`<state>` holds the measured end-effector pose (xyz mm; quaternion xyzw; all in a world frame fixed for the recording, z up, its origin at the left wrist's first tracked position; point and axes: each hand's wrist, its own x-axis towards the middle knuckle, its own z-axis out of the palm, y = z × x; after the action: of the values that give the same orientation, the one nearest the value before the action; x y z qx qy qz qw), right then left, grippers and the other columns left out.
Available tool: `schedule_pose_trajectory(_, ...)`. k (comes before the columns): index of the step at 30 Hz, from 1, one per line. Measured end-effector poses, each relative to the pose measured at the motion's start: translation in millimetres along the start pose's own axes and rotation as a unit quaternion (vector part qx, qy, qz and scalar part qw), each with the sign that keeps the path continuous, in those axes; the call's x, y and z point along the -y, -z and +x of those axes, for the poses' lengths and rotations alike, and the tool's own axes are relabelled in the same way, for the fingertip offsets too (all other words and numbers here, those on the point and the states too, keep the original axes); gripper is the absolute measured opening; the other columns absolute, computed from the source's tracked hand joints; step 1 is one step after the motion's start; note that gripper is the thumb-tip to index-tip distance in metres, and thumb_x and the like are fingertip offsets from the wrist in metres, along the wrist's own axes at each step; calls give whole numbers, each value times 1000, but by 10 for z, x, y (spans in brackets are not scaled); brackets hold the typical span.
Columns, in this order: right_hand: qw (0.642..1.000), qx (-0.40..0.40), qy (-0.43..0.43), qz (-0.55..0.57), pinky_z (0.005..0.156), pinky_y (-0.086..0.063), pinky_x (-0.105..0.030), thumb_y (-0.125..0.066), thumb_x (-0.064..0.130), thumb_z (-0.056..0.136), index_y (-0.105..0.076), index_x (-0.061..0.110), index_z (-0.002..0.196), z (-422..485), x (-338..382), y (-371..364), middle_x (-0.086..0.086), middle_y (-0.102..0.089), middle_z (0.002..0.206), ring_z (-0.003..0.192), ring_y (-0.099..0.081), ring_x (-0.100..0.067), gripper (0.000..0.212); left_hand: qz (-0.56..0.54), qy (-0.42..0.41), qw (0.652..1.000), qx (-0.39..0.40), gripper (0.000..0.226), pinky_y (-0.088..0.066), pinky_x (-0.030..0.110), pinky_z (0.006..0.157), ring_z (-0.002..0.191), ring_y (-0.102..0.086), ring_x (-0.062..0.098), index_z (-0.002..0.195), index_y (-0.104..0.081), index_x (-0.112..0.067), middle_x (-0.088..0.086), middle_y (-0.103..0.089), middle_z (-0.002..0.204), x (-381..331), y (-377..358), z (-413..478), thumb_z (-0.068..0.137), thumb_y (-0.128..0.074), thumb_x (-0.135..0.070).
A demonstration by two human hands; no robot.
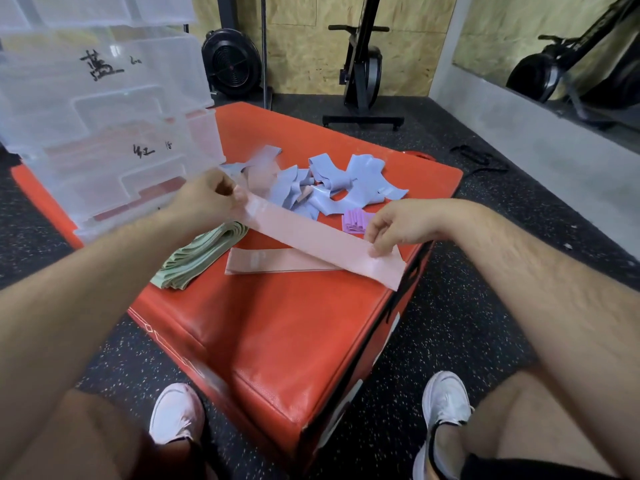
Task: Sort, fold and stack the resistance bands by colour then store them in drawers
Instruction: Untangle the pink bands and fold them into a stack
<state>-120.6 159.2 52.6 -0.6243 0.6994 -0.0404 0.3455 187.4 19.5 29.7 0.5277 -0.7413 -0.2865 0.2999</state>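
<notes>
Holding a pink band (pixel 311 242) taut between both hands, the person is sitting over the red padded surface (pixel 277 323). The left hand (pixel 204 195) is pinching the far end with curled fingers; the right hand (pixel 394 225) is pinching the near end, fingertips pressing down on it. The band is hanging just above the surface and slanting across a second pink band (pixel 277 264), which is lying flat.

Step in hand, as I am reading it: the pinks are being flattened and laid together. Green looks finished, sitting as a folded green stack (pixel 197 256) at the left edge. A small purple stack (pixel 354 221) is sitting just beyond the right hand. The blue bands (pixel 346 181) are lying in a loose, unfolded heap at the back, with at least one more pink strip mixed in.

The next move is probably calling for squaring this band up with the flat one, or bringing its ends together to fold it. The material looks limp, so both ends are needing control until it lands.

Writing: the clear plastic drawers (pixel 104 116) at the left are carrying black handwritten characters. The upper front is reading 蓝 with a small mark after it, possibly 20. The lower front is reading 红 15. A pale patch on the held band is showing no legible print.
</notes>
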Motion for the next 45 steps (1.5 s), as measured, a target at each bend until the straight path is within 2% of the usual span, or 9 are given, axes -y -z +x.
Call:
schedule_pose_trajectory(5, 993, -97, -30, -52, 72, -45, -27, -63, 36, 93, -72, 27, 91, 5, -271, -1, 12, -68, 93, 84, -60, -9, 12, 87, -10, 996, 27, 3, -37, 24, 58, 81, -56, 19, 87, -59, -18, -5, -61, 81, 75, -61, -187, 89, -62, -19)
schedule_pose_trajectory(10, 986, -164, -35, 14, 64, -47, -30, -65, 21, 93, -68, 25, 104, 73, -424, -96, -3, -68, 97, 72, -62, -16, 12, 104, -56, 992, 48, 16, -36, 28, 55, 68, -54, 18, 99, -53, -19, -1, -58, 75, 111, -235, -340, 86, -59, -11)
schedule_pose_trajectory(13, 981, -193, -30, 4, 64, -47, -28, -64, 14, 92, -69, 21, 105, 124, -414, -211, -6, -68, 97, 73, -60, -17, 16, 166, -135, 975, 60, 27, -30, 31, 61, 69, -51, 26, 106, -56, -12, 3, -54, 71, 174, -317, -344, 83, -54, 1)
schedule_pose_trajectory(16, 976, -216, -24, -16, 62, -42, -20, -64, 16, 91, -71, 22, 97, 181, -397, -309, 3, -67, 97, 80, -60, -10, 11, 229, -193, 952, 64, 19, -35, 29, 72, 83, -61, 34, 96, -66, -2, 17, -66, 83, 287, -375, -297, 82, -56, 5)
schedule_pose_trajectory(21, 978, -205, -14, -36, 61, -39, -15, -66, 18, 91, -73, 25, 88, 234, -458, -408, 17, -62, 81, 74, -58, -2, 10, 241, -166, 952, 86, 15, -42, 33, 82, 94, -58, 33, 85, -69, -9, 13, -63, 91, 384, -399, -271, 81, -57, -2)
schedule_pose_trajectory(25, 971, -176, 25, -158, 94, -43, -32, -66, 39, 86, -71, 41, 92, 253, -473, -346, 13, -60, 106, 109, -52, -17, 9, 302, -158, 938, 67, 15, -38, 41, 100, 113, -45, 32, 95, -70, -23, 6, -51, 116, 389, -387, -260, 83, -62, -19)
schedule_pose_trajectory(29, 979, -89, 19, -184, 107, -40, -36, -76, 48, 79, -65, 43, 123, 116, -407, -281, 15, -59, 127, 120, -49, -13, 46, 238, -216, 935, 149, 35, -40, 40, 105, 117, -52, 19, 110, -66, -31, -4, -58, 120, 346, -406, -267, 81, -64, -51)
schedule_pose_trajectory(33, 978, -77, 24, -194, 104, -41, -31, -78, 38, 83, -61, 40, 131, 67, -375, -289, 12, -57, 134, 120, -52, -13, 51, 210, -237, 922, 223, 41, -41, 31, 102, 110, -54, 13, 124, -64, -30, -5, -60, 113, 332, -464, -316, 85, -73, -37)
schedule_pose_trajectory(45, 965, -101, 35, -239, 107, -42, -40, -70, 40, 90, -58, 41, 134, 69, -434, -374, 7, -57, 136, 125, -52, -16, 46, 215, -238, 920, 227, 33, -40, 38, 106, 113, -53, 15, 118, -67, -32, -3, -59, 117, 351, -448, -299, 87, -71, -40)
